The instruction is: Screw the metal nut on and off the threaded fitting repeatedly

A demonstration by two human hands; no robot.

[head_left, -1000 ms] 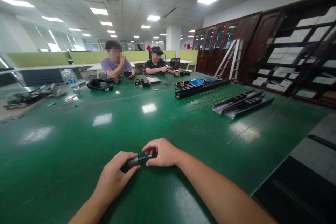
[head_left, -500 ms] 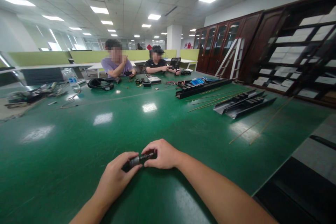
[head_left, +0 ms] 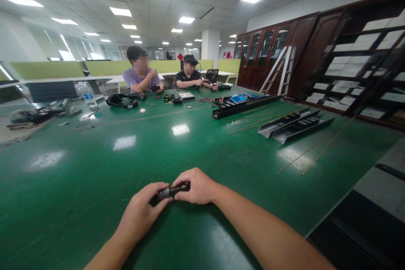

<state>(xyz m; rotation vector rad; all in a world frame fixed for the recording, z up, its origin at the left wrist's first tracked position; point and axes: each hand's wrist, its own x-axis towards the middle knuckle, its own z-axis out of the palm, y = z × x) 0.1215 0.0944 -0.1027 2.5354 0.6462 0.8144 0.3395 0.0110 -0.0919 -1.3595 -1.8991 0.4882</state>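
Low over the near part of the green table, a small cylindrical device (head_left: 164,193) lies level between my hands. It has a grey barrel, a ridged black section and a thin metal tip; its exact kind cannot be made out. My left hand (head_left: 142,209) is closed round the barrel end, thumb below and fingers above. Curled about the ridged section and the tip is my right hand (head_left: 196,186), its thumb and fingertips close to the barrel. The far end of the device is hidden in my left palm.
Across the green table (head_left: 152,147) sit two people, a headset (head_left: 122,101) before one. Black metal channels (head_left: 295,126) and thin rods (head_left: 289,161) lie to the right. Cables, a water bottle (head_left: 89,97) and loose parts (head_left: 44,114) are at the far left.
My right fingers have closed in from the tip toward the barrel, nearer my left fingers. The device has shifted slightly right. The person in purple across the table has turned their head.
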